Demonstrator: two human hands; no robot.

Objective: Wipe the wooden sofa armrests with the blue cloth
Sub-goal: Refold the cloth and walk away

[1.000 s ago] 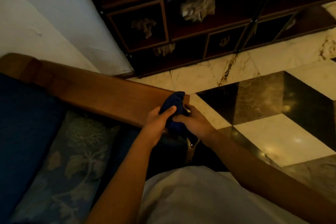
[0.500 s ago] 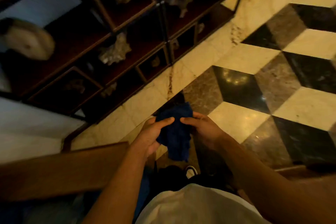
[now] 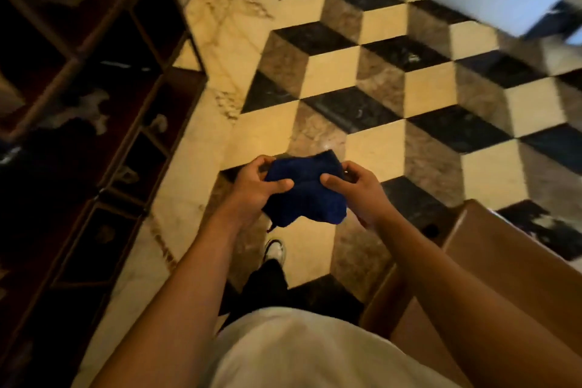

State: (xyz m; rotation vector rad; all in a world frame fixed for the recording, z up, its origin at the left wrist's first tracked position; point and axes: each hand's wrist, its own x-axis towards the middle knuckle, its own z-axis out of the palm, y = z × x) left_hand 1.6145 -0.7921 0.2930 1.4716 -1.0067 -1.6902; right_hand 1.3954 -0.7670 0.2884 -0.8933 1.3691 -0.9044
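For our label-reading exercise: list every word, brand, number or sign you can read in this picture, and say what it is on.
None can be read. The blue cloth, held between the left hand and right hand, shows no label; the shoe and the blurred wooden shelves show no markings.

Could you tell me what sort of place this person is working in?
Probably a living room in a home. The floor is polished marble in a cube pattern, a dark wooden display cabinet holds ornaments, and a wooden armrest shows at the right. Both hands hold the blue cloth.
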